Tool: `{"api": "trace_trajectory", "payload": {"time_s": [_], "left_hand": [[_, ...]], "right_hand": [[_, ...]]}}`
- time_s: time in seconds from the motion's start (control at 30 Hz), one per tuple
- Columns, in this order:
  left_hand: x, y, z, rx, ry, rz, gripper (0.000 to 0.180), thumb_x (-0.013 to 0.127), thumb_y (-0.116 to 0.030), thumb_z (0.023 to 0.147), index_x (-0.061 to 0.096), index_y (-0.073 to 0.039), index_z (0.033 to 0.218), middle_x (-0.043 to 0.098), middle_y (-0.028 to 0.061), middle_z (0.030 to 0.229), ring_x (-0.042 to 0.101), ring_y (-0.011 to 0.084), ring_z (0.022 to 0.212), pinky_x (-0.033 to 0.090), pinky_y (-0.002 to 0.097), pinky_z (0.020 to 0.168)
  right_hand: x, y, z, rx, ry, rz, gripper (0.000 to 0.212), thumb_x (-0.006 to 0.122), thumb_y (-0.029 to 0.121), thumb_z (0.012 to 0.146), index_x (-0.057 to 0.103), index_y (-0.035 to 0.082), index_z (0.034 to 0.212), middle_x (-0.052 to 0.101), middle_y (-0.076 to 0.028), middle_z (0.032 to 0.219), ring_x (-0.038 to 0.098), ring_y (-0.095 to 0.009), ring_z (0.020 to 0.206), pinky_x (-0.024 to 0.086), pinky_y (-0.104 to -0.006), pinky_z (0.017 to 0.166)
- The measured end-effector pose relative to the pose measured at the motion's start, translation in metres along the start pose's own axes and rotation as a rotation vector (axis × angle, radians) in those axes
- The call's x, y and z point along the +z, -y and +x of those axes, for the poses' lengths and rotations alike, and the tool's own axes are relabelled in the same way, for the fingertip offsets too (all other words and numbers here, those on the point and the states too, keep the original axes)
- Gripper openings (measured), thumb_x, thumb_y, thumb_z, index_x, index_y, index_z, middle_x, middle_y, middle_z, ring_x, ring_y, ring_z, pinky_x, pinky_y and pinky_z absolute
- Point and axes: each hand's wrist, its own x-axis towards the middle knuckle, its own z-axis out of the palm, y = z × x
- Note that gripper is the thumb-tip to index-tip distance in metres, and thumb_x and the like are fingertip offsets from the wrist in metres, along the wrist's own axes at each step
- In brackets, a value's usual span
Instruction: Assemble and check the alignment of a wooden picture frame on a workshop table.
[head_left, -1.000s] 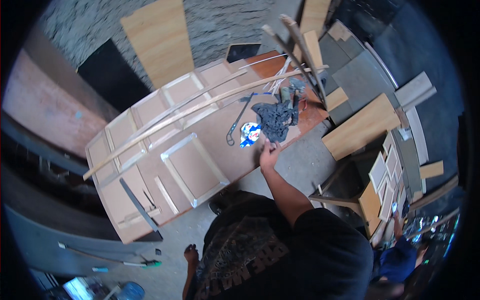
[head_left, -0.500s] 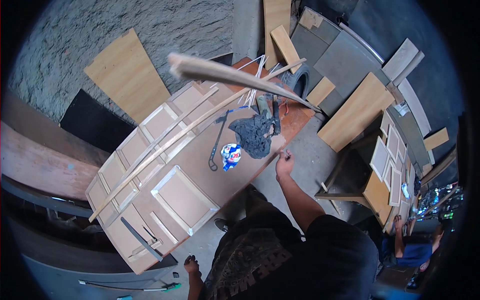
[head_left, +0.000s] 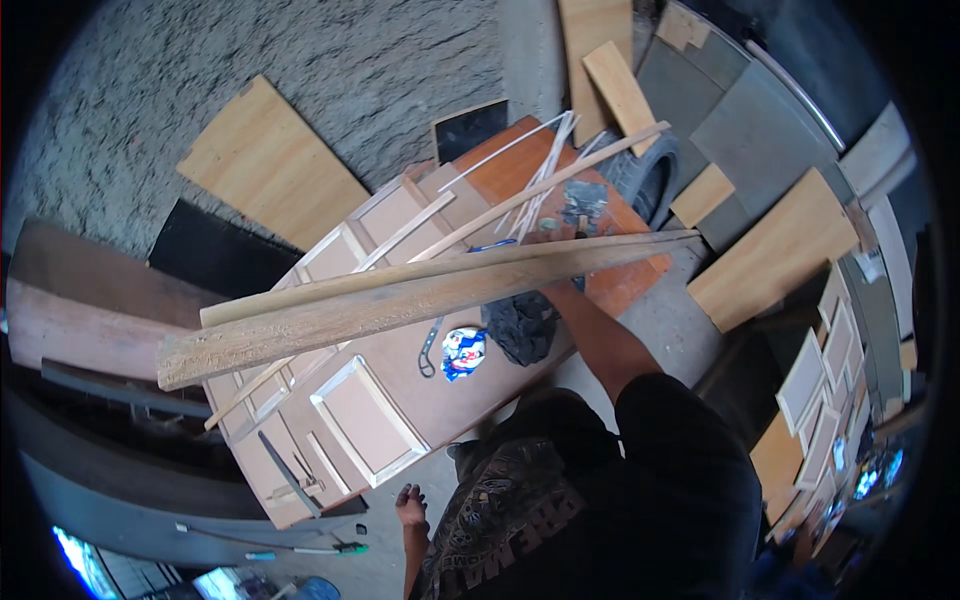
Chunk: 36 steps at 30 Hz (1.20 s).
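My right arm stretches over the worktable, passing beneath a long timber post that crosses the view close to me. My right hand is partly hidden behind this post, near the bottle-like cylinder and a dark grey patch at the table's reddish far end; its grip is not visible. Beside my forearm lies a crumpled black plastic sheet. A blue-and-white packet and a saw-like tool with a dark handle sit to its left. My left hand hangs off the near edge, loosely open, holding nothing.
Framed panels, long wooden strips and a dark curved blade-like piece rest on the table. A tyre and plywood boards stand beyond its right end. Another table with white frames is at right, a person partly visible there.
My right hand has moved from the table's near edge forward to its far end. My view has shifted, and the timber post now crosses lower and larger. My left hand still hangs.
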Motion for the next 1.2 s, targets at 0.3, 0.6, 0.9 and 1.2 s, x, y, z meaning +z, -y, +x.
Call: {"api": "trace_trajectory", "payload": {"time_s": [0.3,0.6,0.9,1.2], "left_hand": [[0.016,0.015,-0.084,0.002,-0.209,-0.369,0.043,0.070,-0.022,0.092,0.060,-0.008,0.131,0.068,0.0054,0.112,0.063,0.0240,0.102,0.049,0.0393,0.086],[0.108,-0.167,-0.158,0.617,0.001,-0.208,0.044,0.068,-0.014,0.098,0.056,0.002,0.136,0.066,0.0133,0.123,0.061,0.0180,0.113,0.049,0.0300,0.096],[0.179,-0.310,-0.211,0.775,0.691,-0.192,0.048,0.063,0.001,0.097,0.048,0.003,0.143,0.065,0.0139,0.127,0.064,0.0163,0.111,0.050,0.0290,0.099],[0.114,-0.297,-0.227,0.754,0.819,-0.270,0.059,0.066,0.015,0.088,0.046,0.003,0.143,0.066,0.0150,0.124,0.066,0.0180,0.112,0.054,0.0282,0.096]], "right_hand": [[-0.037,-0.064,0.035,0.006,0.115,1.483,0.026,0.061,0.035,0.085,0.061,0.012,0.097,0.069,-0.009,0.101,0.059,-0.029,0.104,0.038,-0.0550,0.090],[-0.146,-0.139,-0.002,-0.152,-0.116,1.929,0.031,0.066,0.021,0.095,0.060,0.004,0.120,0.067,-0.011,0.109,0.062,-0.022,0.108,0.043,-0.0423,0.101],[-0.232,-0.217,-0.020,-0.198,0.736,3.398,0.044,0.065,-0.002,0.094,0.042,-0.001,0.131,0.065,-0.005,0.099,0.060,-0.009,0.095,0.047,-0.0240,0.085],[-0.307,-0.231,-0.051,0.275,0.466,3.292,0.040,0.064,0.000,0.095,0.045,0.002,0.130,0.063,-0.004,0.099,0.060,-0.009,0.092,0.048,-0.0246,0.083]]}}
